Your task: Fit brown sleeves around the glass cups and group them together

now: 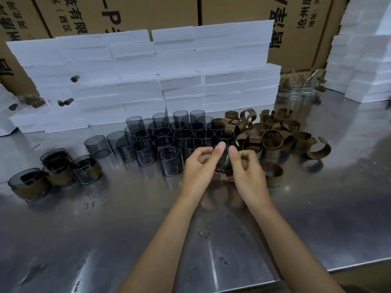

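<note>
With both hands, left (pixel 197 163) and right (pixel 246 166), clasped on one cup (pixel 224 163) at mid-table (pixel 317 218), I have four sleeved cups (pixel 55 172) grouped left, dozens of bare cups (pixel 169 138) and loose sleeves (pixel 273 134) left.

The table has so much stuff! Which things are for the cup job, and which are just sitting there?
For the job:
left hand and right hand holding a glass cup
bare cups
brown sleeves
sleeved cups

Just there:
white foam blocks
cardboard boxes
clear glass tubes
</note>
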